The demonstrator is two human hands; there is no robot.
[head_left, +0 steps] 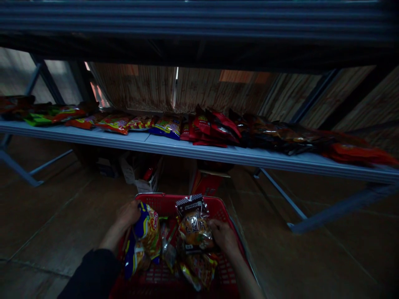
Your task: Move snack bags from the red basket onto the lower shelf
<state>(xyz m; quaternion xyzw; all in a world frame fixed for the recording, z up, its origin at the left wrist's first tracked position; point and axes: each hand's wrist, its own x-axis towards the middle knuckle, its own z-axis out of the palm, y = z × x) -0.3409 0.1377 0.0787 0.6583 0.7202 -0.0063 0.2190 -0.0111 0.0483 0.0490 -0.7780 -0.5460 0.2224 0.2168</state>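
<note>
Below the shelf, a red plastic basket (218, 207) holds several snack bags. My left hand (129, 214) is closed on the top edge of a blue and yellow snack bag (149, 226) at the basket's left side. At the right, my right hand (222, 234) pinches the side of a clear and black snack bag (193, 226), which is tilted up with its checkered top seal showing. Beneath it lies a yellow and brown snack bag (201, 268). More packets sit in the dim middle of the basket, too dark to identify.
A blue metal shelf (174, 145) runs across in front, lined with red snack bags (212, 126), a blue and yellow bag (168, 126), and orange bags (358, 151). Its upper tier (199, 20) overhangs. Cardboard boxes (146, 182) stand under it on the floor, beside slanted metal legs (336, 211).
</note>
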